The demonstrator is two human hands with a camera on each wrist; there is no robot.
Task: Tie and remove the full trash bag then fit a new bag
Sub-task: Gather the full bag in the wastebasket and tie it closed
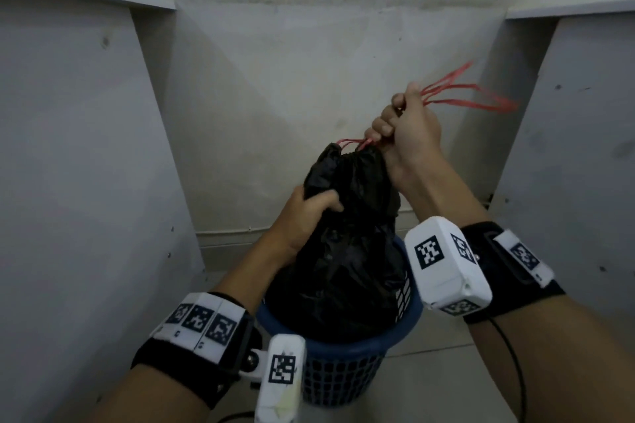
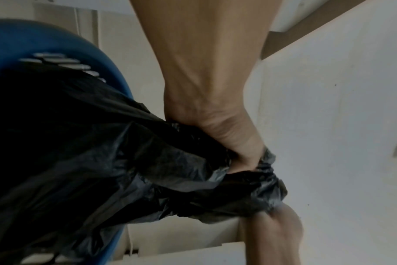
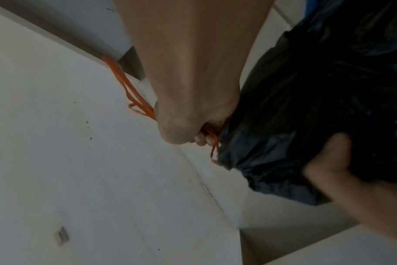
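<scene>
A full black trash bag point(image 1: 347, 251) stands in a blue perforated bin point(image 1: 343, 364), its gathered mouth raised above the rim. My left hand point(image 1: 309, 213) grips the bag's neck on the left side, thumb across the plastic; the left wrist view shows the left hand point(image 2: 238, 152) sunk into the black bag point(image 2: 102, 161). My right hand point(image 1: 405, 127) is fisted round the red drawstring point(image 1: 464, 93) just above the bag's mouth, and the loops trail up to the right. In the right wrist view the right hand point(image 3: 193, 132) holds the orange-red drawstring point(image 3: 129, 93) beside the cinched bag point(image 3: 306, 107).
Grey walls close in on the left point(image 1: 68, 148) and right point(image 1: 584, 148), with a back wall point(image 1: 309, 79) behind the bin. The bin stands on a pale tiled floor point(image 1: 439, 350). A black cable point(image 1: 515, 371) hangs from my right wrist.
</scene>
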